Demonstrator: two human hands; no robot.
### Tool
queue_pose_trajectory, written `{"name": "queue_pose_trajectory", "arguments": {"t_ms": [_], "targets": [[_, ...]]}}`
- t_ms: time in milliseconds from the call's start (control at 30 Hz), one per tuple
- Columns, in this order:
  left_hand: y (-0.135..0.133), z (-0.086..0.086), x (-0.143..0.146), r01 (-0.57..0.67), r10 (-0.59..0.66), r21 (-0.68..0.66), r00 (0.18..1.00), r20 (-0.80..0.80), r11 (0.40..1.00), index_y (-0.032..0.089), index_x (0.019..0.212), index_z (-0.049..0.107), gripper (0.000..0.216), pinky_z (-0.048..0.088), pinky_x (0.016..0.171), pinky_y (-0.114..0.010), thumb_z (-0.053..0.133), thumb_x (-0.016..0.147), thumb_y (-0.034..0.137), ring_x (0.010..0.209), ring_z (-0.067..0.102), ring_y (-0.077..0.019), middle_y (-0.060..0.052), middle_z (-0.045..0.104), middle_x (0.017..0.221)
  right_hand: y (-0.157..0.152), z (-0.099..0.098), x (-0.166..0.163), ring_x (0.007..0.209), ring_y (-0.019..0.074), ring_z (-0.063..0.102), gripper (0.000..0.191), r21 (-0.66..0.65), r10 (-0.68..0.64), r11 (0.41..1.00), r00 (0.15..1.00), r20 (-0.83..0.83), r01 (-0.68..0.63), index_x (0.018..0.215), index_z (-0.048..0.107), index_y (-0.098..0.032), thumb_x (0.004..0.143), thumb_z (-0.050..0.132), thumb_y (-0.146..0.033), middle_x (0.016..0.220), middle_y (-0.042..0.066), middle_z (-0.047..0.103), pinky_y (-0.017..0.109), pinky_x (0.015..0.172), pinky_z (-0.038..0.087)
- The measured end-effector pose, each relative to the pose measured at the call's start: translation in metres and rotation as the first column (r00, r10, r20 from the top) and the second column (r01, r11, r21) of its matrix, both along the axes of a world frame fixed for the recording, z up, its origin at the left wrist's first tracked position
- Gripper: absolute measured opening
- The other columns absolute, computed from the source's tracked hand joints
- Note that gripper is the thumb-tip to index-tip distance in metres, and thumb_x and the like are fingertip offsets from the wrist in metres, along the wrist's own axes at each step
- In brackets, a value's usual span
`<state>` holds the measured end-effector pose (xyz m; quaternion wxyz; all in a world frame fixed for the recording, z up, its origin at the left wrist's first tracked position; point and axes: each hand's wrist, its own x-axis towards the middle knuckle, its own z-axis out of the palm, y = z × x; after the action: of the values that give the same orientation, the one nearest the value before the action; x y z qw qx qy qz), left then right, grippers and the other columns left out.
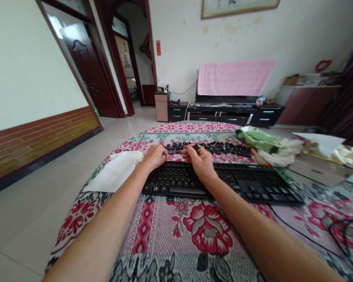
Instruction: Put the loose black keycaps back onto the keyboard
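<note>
A black keyboard point(247, 184) lies across the flowered tablecloth point(206, 231). Beyond it sits a row of loose black keycaps point(223, 148). My right hand point(200, 160) rests over the keyboard's top edge with its fingers pinched on a small black keycap point(195, 147). My left hand point(155, 155) is curled at the keyboard's upper left corner, its fingertips down among the keycaps; what they grip is hidden.
A white cloth point(114, 172) lies left of the keyboard near the table edge. A green and white cloth point(264, 143) and papers point(320, 141) sit at the right. A black cable point(344, 231) runs over the right side. A TV stand point(223, 113) stands beyond.
</note>
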<state>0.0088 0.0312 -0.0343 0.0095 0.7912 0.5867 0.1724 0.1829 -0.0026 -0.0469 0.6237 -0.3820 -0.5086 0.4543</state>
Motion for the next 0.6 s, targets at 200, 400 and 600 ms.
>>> {"name": "queue_pose_trajectory", "arguments": {"t_ms": [200, 400, 600], "targets": [[0.000, -0.002, -0.003, 0.000, 0.000, 0.017, 0.999, 0.039, 1.000, 0.022, 0.078, 0.074, 0.024, 0.044, 0.088, -0.031, 0.054, 0.071, 0.013, 0.086, 0.061, -0.0206, -0.004, 0.070, 0.085, -0.001, 0.000, 0.001, 0.057, 0.0100, 0.056, 0.028, 0.004, 0.016, 1.000, 1.000, 0.006, -0.016, 0.082, 0.056, -0.017, 0.074, 0.059, -0.044, 0.074, 0.003, 0.067, 0.022, 0.052, 0.047], [-0.004, 0.003, -0.017, -0.098, 0.085, 0.108, 0.988, 0.126, 0.989, 0.024, 0.082, 0.074, 0.027, 0.044, 0.089, -0.029, 0.051, 0.072, 0.013, 0.087, 0.062, -0.0182, -0.001, 0.071, 0.089, 0.000, -0.001, 0.001, 0.058, 0.0106, 0.057, 0.031, 0.004, 0.022, 1.000, 1.000, 0.014, -0.022, 0.083, 0.057, -0.017, 0.073, 0.061, -0.046, 0.077, 0.004, 0.068, 0.023, 0.053, 0.048], [-0.008, 0.000, -0.014, -0.127, 0.119, 0.020, 0.966, 0.228, 0.992, 0.023, 0.089, 0.074, 0.031, 0.046, 0.085, -0.028, 0.047, 0.075, 0.016, 0.085, 0.064, -0.0184, 0.000, 0.072, 0.086, 0.000, -0.001, 0.001, 0.057, 0.0103, 0.057, 0.031, -0.002, 0.016, 1.000, 1.000, 0.009, -0.016, 0.082, 0.057, -0.017, 0.073, 0.060, -0.046, 0.077, 0.004, 0.069, 0.022, 0.052, 0.048]]}}
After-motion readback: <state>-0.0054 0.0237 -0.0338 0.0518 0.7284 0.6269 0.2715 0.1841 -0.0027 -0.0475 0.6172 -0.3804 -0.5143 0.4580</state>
